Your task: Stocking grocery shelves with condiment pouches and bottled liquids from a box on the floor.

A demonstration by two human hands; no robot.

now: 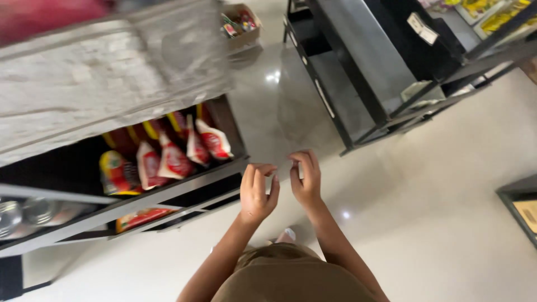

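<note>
I see both hands raised over the pale tiled floor (pixel 447 212), close together but not touching, and both empty. My left hand (pixel 257 193) has its fingers loosely curled, apart from anything; my right hand (pixel 306 179) is just beside it, fingertips bent inward, gripping nothing. They hang in mid-air, well clear of any shelf, which I judge to be a pause between reaches.

Nearest to them, on the left, is a dark metal shelf rack (pixel 184 187). Its upper tier holds red and white snack packets (pixel 173 159) standing upright in a row, leaning on each other so the fronts face out; I count about six, though blur makes the far ones uncertain. One more red packet (pixel 140 218) lies flat on the tier below. At the far left edge are shiny jar lids (pixel 22 212), perhaps two. A crinkled grey sheet (pixel 100 78) covers the rack's top.

Far right stands a second black shelf unit (pixel 358 84), mostly bare. A small cardboard box (pixel 241 25) of goods sits on the floor at the far end.
</note>
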